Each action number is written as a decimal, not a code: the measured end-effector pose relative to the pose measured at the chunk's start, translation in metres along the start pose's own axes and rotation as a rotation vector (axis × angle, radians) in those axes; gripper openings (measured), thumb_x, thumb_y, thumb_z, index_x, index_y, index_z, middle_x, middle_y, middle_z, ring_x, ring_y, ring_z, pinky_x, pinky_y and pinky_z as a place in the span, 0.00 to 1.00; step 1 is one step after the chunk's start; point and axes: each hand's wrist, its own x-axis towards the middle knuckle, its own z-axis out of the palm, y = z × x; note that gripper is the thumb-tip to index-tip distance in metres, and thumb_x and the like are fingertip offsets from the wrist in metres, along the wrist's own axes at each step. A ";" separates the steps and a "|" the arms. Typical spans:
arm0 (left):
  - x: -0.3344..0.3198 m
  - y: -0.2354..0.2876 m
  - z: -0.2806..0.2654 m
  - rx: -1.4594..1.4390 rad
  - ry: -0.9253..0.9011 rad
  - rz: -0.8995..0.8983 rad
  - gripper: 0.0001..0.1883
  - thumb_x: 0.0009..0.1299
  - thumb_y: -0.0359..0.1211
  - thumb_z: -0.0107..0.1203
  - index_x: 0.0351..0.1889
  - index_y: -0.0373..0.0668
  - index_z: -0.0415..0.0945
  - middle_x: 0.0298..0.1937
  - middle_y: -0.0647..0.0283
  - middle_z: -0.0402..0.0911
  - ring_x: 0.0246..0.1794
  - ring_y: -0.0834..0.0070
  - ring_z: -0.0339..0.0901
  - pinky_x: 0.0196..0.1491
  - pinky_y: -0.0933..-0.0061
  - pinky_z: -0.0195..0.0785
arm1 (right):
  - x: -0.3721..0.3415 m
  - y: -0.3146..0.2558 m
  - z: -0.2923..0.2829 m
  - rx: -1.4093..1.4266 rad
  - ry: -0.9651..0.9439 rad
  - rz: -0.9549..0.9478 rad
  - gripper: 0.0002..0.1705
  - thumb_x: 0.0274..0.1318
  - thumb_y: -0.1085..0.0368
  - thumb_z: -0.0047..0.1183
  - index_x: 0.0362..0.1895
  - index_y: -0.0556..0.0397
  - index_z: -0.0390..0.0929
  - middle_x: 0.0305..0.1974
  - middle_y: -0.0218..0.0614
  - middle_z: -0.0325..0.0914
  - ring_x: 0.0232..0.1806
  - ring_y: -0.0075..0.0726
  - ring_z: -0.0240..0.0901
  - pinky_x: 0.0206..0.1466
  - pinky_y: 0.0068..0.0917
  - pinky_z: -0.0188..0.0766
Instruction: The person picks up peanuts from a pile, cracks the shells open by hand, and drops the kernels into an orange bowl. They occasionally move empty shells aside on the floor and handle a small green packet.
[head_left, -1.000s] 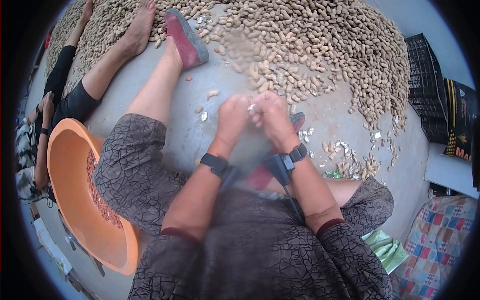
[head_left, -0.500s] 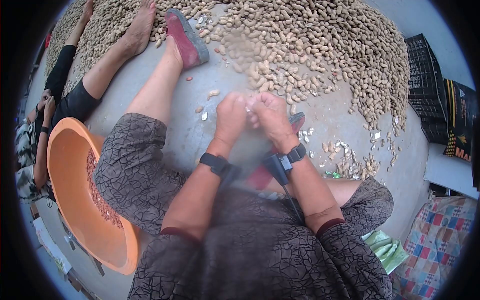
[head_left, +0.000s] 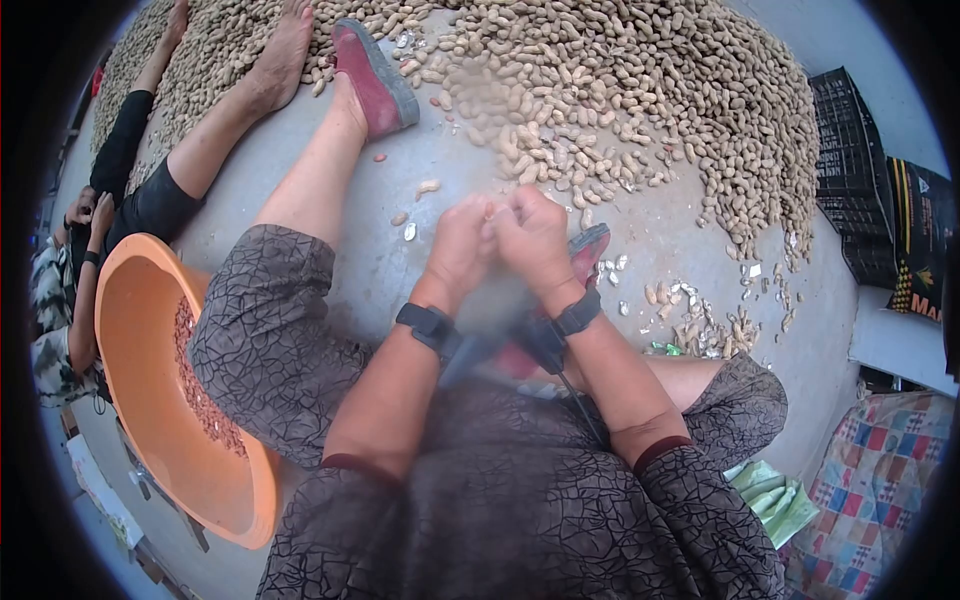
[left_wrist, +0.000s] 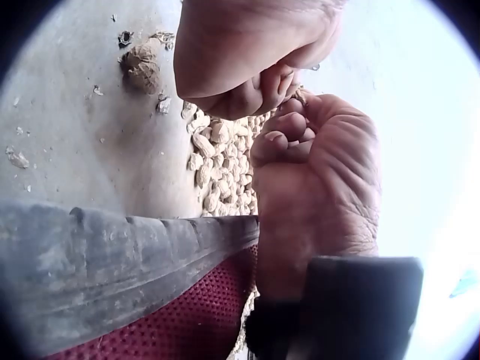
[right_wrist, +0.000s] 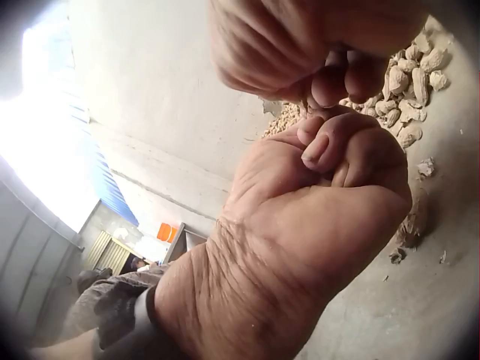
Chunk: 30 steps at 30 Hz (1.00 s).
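Observation:
Both hands meet in front of the body, fingers curled in and tips together. The left hand [head_left: 462,248] and the right hand [head_left: 537,245] pinch a peanut between them, mostly hidden by the fingers. A small tan bit of the peanut [left_wrist: 300,94] shows between the fingertips in the left wrist view. In the right wrist view, the right hand [right_wrist: 300,217] has its fingers folded toward the palm, with the left hand [right_wrist: 315,45] close above it. Beyond the hands lies a large heap of unshelled peanuts [head_left: 620,90] on the floor.
An orange basin [head_left: 150,400] holding reddish kernels [head_left: 207,395] stands at the left. Shell scraps [head_left: 700,325] lie near the right knee. A red shoe [head_left: 372,85] is by the heap. Another person's leg [head_left: 215,140] stretches along the left; black crates [head_left: 850,150] stand right.
The right hand has turned, its back now facing up more, and its wrist has shifted slightly left. Both hands stay together at the same place.

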 end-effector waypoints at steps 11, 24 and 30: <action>-0.003 0.007 0.018 0.058 0.245 -0.157 0.14 0.68 0.33 0.40 0.39 0.33 0.72 0.38 0.55 0.78 0.39 0.67 0.77 0.44 0.66 0.72 | -0.001 0.013 0.002 -0.699 -0.040 -0.707 0.04 0.39 0.70 0.50 0.23 0.55 0.70 0.19 0.45 0.70 0.22 0.51 0.70 0.25 0.41 0.68; -0.009 0.007 0.036 0.386 0.233 0.057 0.12 0.70 0.38 0.46 0.32 0.40 0.75 0.24 0.71 0.72 0.22 0.85 0.65 0.23 0.82 0.56 | 0.006 0.010 -0.004 -0.417 0.148 -0.392 0.07 0.46 0.69 0.49 0.21 0.59 0.69 0.17 0.48 0.70 0.19 0.49 0.70 0.23 0.38 0.66; -0.006 0.004 0.033 0.435 0.218 0.095 0.10 0.70 0.37 0.47 0.35 0.41 0.74 0.22 0.73 0.69 0.16 0.89 0.59 0.17 0.88 0.48 | 0.013 0.024 -0.009 -0.020 0.111 -0.041 0.07 0.46 0.69 0.49 0.22 0.62 0.72 0.16 0.43 0.72 0.18 0.31 0.69 0.24 0.31 0.65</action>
